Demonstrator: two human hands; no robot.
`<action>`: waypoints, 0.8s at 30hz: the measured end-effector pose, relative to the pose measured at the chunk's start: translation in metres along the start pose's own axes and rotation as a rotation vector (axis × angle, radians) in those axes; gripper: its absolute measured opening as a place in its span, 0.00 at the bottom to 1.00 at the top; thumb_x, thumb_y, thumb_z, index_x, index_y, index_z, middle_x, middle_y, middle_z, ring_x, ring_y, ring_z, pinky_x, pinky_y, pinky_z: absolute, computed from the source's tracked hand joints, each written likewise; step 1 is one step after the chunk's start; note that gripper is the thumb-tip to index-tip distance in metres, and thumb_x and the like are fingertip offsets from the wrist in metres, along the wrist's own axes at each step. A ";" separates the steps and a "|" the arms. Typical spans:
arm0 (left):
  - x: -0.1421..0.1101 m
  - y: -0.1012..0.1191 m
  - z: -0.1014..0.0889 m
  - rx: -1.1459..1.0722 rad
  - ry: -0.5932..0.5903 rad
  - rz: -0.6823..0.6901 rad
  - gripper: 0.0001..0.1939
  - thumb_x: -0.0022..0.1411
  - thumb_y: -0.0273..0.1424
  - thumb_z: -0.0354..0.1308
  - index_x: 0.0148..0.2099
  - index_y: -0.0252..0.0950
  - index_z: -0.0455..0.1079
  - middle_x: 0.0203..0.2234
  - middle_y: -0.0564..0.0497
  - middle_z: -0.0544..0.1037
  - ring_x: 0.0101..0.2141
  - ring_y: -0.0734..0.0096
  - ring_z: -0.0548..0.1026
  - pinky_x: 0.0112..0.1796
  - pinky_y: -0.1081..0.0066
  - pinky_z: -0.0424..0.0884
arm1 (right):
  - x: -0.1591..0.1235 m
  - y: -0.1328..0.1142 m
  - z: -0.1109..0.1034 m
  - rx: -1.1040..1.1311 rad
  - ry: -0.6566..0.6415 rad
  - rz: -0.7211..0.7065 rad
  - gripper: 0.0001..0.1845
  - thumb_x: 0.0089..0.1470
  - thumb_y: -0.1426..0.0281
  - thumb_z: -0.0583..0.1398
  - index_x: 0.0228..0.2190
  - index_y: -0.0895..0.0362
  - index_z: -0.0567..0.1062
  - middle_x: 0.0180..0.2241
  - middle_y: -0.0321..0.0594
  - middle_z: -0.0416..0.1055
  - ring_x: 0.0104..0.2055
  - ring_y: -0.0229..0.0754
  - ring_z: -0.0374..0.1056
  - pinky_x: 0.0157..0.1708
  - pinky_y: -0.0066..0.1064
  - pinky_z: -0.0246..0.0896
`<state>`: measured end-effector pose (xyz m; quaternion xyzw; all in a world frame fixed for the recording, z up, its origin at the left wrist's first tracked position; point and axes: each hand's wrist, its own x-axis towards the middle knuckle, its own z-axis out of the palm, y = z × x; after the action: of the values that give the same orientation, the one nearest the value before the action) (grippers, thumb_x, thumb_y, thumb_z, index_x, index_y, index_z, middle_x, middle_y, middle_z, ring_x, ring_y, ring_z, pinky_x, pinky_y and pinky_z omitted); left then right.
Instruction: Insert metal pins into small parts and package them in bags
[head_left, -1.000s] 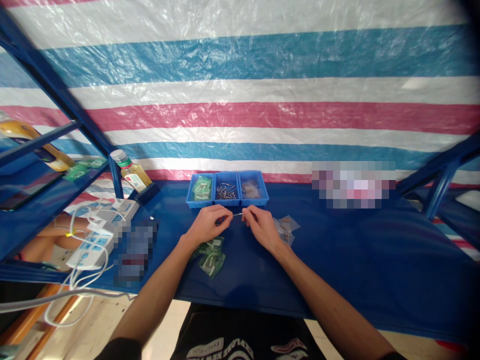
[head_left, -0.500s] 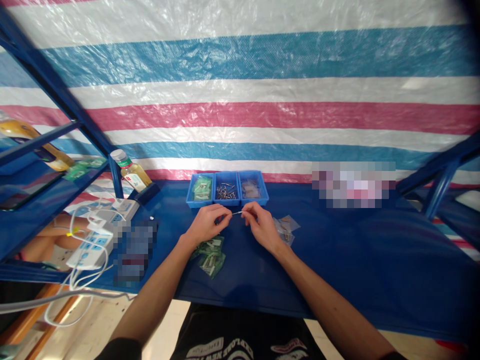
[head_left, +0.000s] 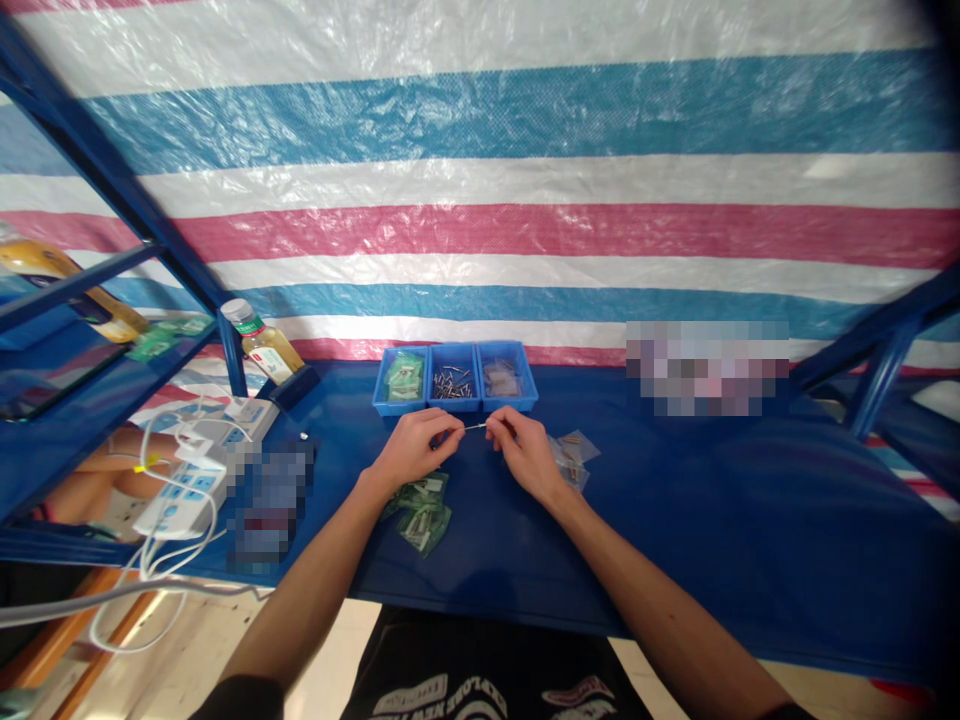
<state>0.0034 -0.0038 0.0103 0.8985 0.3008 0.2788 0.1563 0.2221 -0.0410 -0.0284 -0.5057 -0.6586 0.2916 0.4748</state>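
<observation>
My left hand (head_left: 414, 450) and my right hand (head_left: 527, 458) meet above the blue work mat (head_left: 675, 520), just in front of a blue three-compartment tray (head_left: 454, 398). A thin metal pin (head_left: 474, 427) spans the small gap between their fingertips. Its left end disappears into my left fingers, and a small dark part may sit there. Green-tinted plastic packets (head_left: 424, 518) lie just below my left wrist. Clear bags of small parts (head_left: 571, 458) lie to the right of my right hand. The tray holds green packets (head_left: 403, 378), metal pins (head_left: 452, 382) and clear bags (head_left: 501, 379).
A white power strip (head_left: 184, 490) with tangled white cables lies to the left, next to a pixelated object (head_left: 270, 505). A bottle (head_left: 266, 345) stands at the back left. Blue shelf uprights (head_left: 881, 375) flank the mat, with a striped tarp (head_left: 525, 240) behind.
Both hands stay nearly in place. The fingers of my right hand sit slightly farther right than a second ago, still at the pin.
</observation>
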 end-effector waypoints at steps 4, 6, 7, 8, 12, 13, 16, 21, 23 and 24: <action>0.000 -0.001 0.001 0.001 0.013 -0.011 0.11 0.72 0.32 0.54 0.41 0.35 0.76 0.29 0.50 0.75 0.29 0.73 0.71 0.31 0.74 0.65 | 0.000 0.000 0.001 -0.002 0.028 -0.017 0.15 0.67 0.63 0.56 0.29 0.53 0.73 0.23 0.32 0.69 0.26 0.40 0.66 0.30 0.31 0.58; -0.001 -0.002 0.001 -0.002 0.027 -0.025 0.10 0.72 0.31 0.54 0.41 0.35 0.76 0.30 0.50 0.76 0.29 0.73 0.71 0.31 0.74 0.65 | -0.001 -0.001 0.001 -0.013 0.092 -0.063 0.13 0.67 0.64 0.57 0.30 0.53 0.74 0.25 0.34 0.70 0.28 0.40 0.67 0.32 0.31 0.60; -0.002 -0.004 0.002 -0.006 0.036 -0.032 0.10 0.72 0.31 0.54 0.41 0.35 0.76 0.30 0.49 0.76 0.28 0.73 0.71 0.31 0.74 0.65 | -0.001 -0.003 0.001 -0.016 0.137 -0.093 0.12 0.66 0.64 0.57 0.31 0.53 0.74 0.28 0.35 0.72 0.29 0.41 0.67 0.33 0.32 0.61; -0.002 -0.005 0.002 -0.012 0.045 -0.039 0.10 0.72 0.31 0.54 0.41 0.35 0.76 0.30 0.49 0.76 0.28 0.74 0.71 0.31 0.74 0.66 | -0.001 -0.004 0.000 -0.017 0.189 -0.122 0.11 0.66 0.64 0.58 0.32 0.54 0.75 0.30 0.36 0.73 0.31 0.41 0.68 0.34 0.32 0.62; -0.004 -0.009 0.002 -0.026 0.064 -0.056 0.10 0.72 0.31 0.54 0.42 0.36 0.76 0.32 0.49 0.78 0.29 0.74 0.72 0.32 0.74 0.67 | 0.002 -0.011 -0.005 -0.024 0.436 -0.178 0.11 0.66 0.64 0.59 0.34 0.54 0.78 0.34 0.40 0.75 0.34 0.43 0.70 0.35 0.34 0.65; -0.004 -0.010 0.002 -0.024 0.066 -0.058 0.10 0.72 0.31 0.54 0.42 0.36 0.76 0.33 0.49 0.79 0.29 0.73 0.72 0.33 0.74 0.67 | 0.004 -0.013 -0.008 -0.037 0.492 -0.170 0.11 0.66 0.63 0.59 0.35 0.54 0.79 0.34 0.40 0.75 0.34 0.43 0.69 0.35 0.35 0.65; -0.003 -0.011 -0.001 -0.013 0.079 -0.071 0.11 0.72 0.32 0.53 0.41 0.35 0.76 0.33 0.48 0.80 0.29 0.73 0.72 0.33 0.73 0.67 | 0.012 -0.016 -0.015 -0.091 0.606 -0.141 0.11 0.65 0.61 0.61 0.36 0.54 0.80 0.36 0.42 0.75 0.34 0.43 0.68 0.37 0.37 0.66; -0.005 -0.016 -0.008 0.025 0.086 -0.151 0.13 0.73 0.34 0.53 0.42 0.36 0.77 0.32 0.50 0.81 0.26 0.74 0.72 0.32 0.74 0.65 | 0.027 -0.012 -0.029 -0.197 0.678 -0.140 0.14 0.64 0.59 0.60 0.36 0.54 0.81 0.36 0.44 0.76 0.39 0.48 0.69 0.45 0.42 0.65; -0.006 -0.021 -0.012 0.052 0.059 -0.205 0.13 0.72 0.35 0.53 0.43 0.38 0.78 0.31 0.52 0.81 0.25 0.74 0.72 0.31 0.74 0.64 | 0.034 -0.009 -0.035 -0.227 0.650 -0.144 0.14 0.64 0.59 0.60 0.36 0.54 0.81 0.35 0.43 0.77 0.40 0.48 0.69 0.47 0.43 0.63; -0.007 -0.024 -0.014 0.069 0.045 -0.227 0.13 0.72 0.35 0.54 0.43 0.38 0.79 0.30 0.52 0.81 0.25 0.74 0.72 0.31 0.74 0.63 | 0.037 -0.007 -0.037 -0.231 0.636 -0.144 0.14 0.64 0.58 0.60 0.35 0.54 0.81 0.35 0.42 0.77 0.39 0.47 0.68 0.47 0.42 0.63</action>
<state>-0.0203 0.0123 0.0076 0.8572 0.4133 0.2687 0.1492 0.2515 -0.0115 0.0043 -0.5741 -0.5403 0.0086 0.6151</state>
